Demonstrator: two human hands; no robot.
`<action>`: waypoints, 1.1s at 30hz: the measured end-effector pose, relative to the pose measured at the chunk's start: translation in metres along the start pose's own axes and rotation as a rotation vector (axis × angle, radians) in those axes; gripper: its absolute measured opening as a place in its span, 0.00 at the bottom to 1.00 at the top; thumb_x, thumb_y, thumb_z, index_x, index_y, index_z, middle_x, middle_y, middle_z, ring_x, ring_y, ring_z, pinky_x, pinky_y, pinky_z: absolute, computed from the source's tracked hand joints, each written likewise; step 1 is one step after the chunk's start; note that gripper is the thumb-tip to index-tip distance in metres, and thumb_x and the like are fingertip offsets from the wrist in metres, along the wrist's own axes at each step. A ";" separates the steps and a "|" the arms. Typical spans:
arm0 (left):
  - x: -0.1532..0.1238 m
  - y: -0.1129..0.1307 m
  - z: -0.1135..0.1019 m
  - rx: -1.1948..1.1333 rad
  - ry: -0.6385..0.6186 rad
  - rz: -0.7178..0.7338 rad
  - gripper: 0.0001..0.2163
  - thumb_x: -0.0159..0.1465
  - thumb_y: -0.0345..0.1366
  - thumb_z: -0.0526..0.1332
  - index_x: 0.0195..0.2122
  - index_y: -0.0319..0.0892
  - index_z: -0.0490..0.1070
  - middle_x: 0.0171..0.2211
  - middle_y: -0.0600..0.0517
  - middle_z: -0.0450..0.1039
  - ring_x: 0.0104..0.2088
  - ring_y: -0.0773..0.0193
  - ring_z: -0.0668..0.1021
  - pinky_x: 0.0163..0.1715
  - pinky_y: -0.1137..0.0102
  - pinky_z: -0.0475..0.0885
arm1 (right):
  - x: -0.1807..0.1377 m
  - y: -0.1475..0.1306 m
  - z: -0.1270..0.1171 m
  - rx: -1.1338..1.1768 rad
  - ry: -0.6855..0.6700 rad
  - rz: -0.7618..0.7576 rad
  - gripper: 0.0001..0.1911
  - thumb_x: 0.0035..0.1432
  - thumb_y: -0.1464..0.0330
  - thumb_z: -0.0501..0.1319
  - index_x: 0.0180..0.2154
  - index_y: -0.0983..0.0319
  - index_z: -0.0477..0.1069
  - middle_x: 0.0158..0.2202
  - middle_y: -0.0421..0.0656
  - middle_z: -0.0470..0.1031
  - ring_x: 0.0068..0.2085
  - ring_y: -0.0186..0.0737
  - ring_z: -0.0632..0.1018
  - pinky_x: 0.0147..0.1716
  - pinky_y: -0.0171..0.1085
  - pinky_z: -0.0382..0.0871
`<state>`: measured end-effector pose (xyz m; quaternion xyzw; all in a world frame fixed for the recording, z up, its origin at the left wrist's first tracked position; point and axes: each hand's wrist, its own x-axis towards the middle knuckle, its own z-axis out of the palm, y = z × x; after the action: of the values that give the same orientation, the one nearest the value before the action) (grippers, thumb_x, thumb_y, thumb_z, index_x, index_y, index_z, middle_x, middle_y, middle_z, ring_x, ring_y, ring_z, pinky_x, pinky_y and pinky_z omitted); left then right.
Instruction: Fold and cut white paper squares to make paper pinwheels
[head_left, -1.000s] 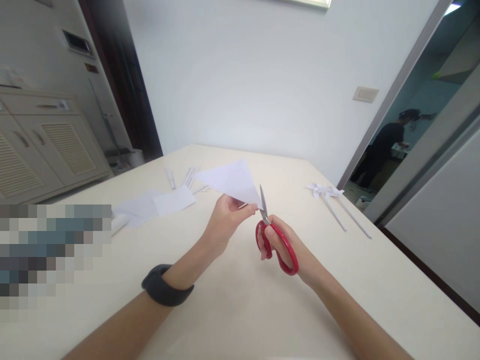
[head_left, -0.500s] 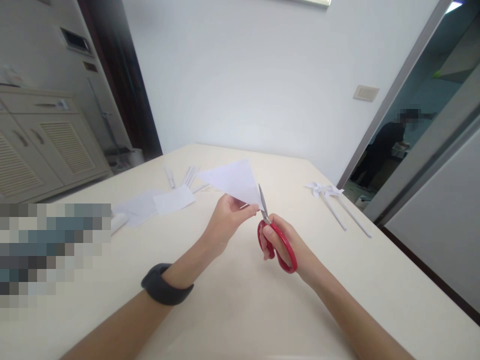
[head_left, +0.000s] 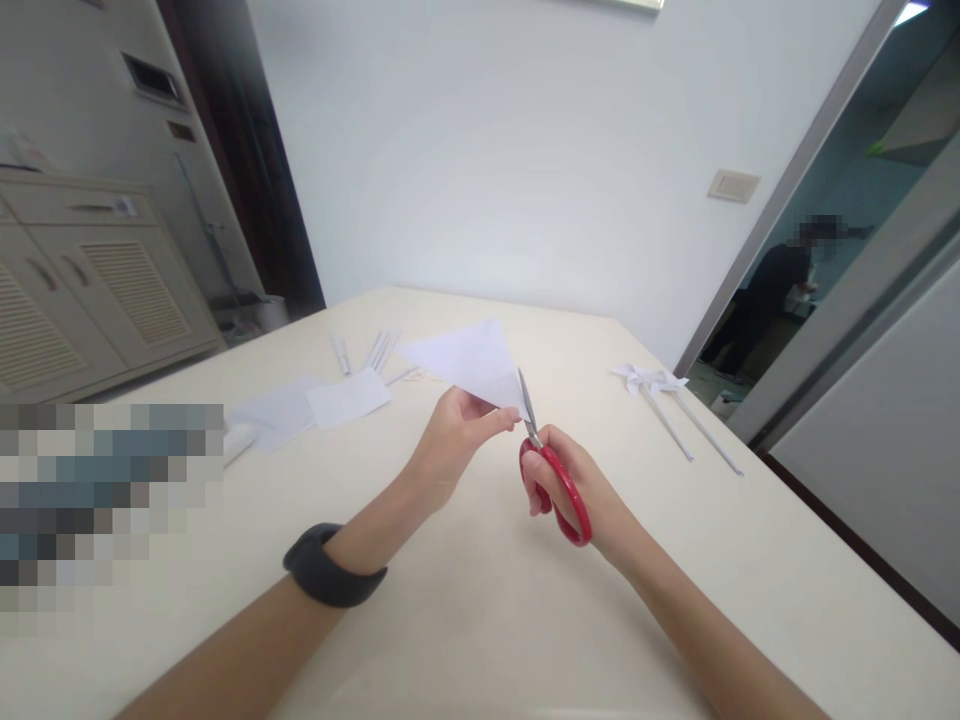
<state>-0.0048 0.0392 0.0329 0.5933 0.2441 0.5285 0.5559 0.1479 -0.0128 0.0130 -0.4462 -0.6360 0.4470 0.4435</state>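
My left hand [head_left: 459, 435] pinches the near corner of a white triangular sheet of paper [head_left: 472, 362], raised over the table. Red-handled scissors [head_left: 559, 480] are gripped in my right hand [head_left: 574, 470], with fingers through the loops. Their blades point away from me and lie at the right edge of the paper, close to my left fingertips. One blade is partly hidden by the paper. A dark band sits on my left wrist.
Loose white sheets [head_left: 349, 398] and several thin paper rolls [head_left: 381, 350] lie at the left of the table [head_left: 465, 620]. Two paper pinwheels [head_left: 660, 385] with stick handles rest at the right. Beyond the doorway stands another person [head_left: 765, 290].
The scissors' handles have drawn slightly closer together in my right hand. The paper and my left hand have hardly moved.
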 end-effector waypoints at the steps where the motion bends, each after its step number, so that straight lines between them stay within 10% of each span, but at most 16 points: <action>1: 0.000 0.000 0.000 -0.002 -0.002 -0.001 0.03 0.57 0.31 0.64 0.33 0.42 0.72 0.29 0.56 0.70 0.31 0.65 0.71 0.33 0.71 0.67 | 0.000 0.000 0.000 -0.003 0.004 0.001 0.15 0.63 0.57 0.57 0.29 0.58 0.58 0.21 0.33 0.65 0.22 0.33 0.69 0.23 0.33 0.62; 33: 0.001 -0.002 -0.001 0.049 0.079 -0.020 0.08 0.61 0.37 0.63 0.27 0.40 0.75 0.23 0.52 0.75 0.28 0.62 0.77 0.33 0.68 0.71 | -0.009 0.003 -0.002 0.171 -0.111 0.024 0.19 0.68 0.61 0.50 0.27 0.60 0.68 0.19 0.37 0.70 0.20 0.35 0.69 0.22 0.36 0.60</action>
<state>-0.0052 0.0409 0.0314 0.5831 0.2847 0.5396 0.5364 0.1522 -0.0201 0.0091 -0.3889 -0.6138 0.5290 0.4384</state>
